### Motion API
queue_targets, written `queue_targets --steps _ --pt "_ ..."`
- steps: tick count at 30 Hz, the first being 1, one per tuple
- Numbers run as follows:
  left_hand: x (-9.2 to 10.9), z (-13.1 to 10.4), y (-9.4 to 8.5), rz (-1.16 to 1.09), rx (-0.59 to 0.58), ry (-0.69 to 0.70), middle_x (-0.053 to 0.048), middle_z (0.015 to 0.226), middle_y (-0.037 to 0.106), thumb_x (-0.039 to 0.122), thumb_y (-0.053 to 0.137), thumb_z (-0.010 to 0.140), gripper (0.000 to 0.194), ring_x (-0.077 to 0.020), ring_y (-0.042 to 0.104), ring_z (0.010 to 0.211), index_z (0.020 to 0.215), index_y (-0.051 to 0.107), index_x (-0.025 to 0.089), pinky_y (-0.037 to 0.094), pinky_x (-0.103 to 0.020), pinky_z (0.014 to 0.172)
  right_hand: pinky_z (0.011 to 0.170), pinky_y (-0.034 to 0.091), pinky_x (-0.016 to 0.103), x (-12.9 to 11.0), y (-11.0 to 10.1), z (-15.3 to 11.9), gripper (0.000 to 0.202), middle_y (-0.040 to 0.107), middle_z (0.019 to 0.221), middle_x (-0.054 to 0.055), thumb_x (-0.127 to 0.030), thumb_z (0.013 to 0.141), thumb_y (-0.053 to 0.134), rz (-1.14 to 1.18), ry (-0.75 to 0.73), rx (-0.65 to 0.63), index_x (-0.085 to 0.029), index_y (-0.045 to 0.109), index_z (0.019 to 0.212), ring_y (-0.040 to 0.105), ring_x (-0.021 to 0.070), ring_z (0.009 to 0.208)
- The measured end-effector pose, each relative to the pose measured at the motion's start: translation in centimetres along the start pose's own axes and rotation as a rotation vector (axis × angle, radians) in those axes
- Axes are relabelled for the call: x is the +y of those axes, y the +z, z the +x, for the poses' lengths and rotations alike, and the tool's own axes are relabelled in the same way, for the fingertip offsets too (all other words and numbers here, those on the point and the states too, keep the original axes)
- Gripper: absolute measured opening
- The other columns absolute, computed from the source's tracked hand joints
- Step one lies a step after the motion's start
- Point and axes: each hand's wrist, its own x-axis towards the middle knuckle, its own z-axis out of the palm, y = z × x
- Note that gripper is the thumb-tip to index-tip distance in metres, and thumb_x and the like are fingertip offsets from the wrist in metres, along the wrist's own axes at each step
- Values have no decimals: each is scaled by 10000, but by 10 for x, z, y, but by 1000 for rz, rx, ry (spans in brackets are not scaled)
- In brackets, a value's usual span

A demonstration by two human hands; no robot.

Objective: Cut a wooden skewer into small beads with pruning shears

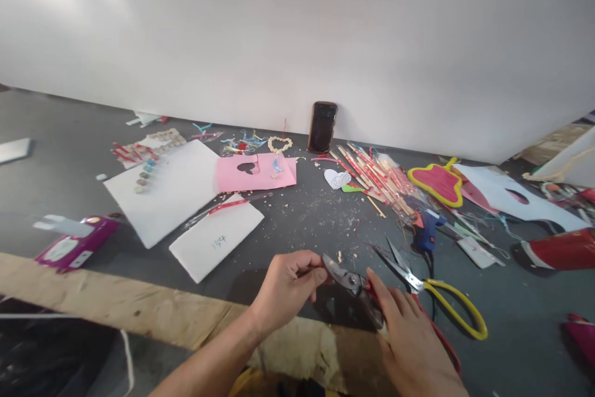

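Currently | left hand [292, 283]: pinched closed, contents unclear | right hand [411, 329]: curled round pruning shears [345, 277] | yellow-handled scissors [419, 284] nearby

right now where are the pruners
Head view, low, right of centre: the pruners are in the right hand, left of the yellow-handled scissors.
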Motion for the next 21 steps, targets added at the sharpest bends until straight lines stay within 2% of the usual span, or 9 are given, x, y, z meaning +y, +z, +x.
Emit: queue_targets --steps 8,14,18,21 --pt "10 -5 1 -59 -51 -41 40 416 468 261 508 786 232 -53 375 376 630 603 118 279 -176 414 844 459 380 -6 -1 0 855 572 1167 99 -12 614 395 42 -25 -19 -172 181 1427 543 243 983" --pt "11 -6 0 -154 -83 -75 -45 644 655 281 521 781 210 -40 400 399 655 567 119 289 -171 404 856 444 403 -6 -5 3 810 589 1145 110 -5 620 385 78 -19 -35 -139 246 1406 535 248 983" --pt "10 -7 -2 -168 -101 -105 -65 673 672 301 534 776 204 -43 407 400 691 569 119 294 -175 402 876 439 394 -7 -6 4 839 557 1207 102 -6 588 377 124 -9 -72 -150 253 1405 530 238 1022" --pt "11 -6 -4 -172 -122 -119 -74 679 675 310 541 774 212 -43 409 402 694 569 116 293 -178 402 861 448 403 -9 -7 5 821 573 1170 100 -46 609 390 134 37 -139 -176 254 1409 543 246 1017"
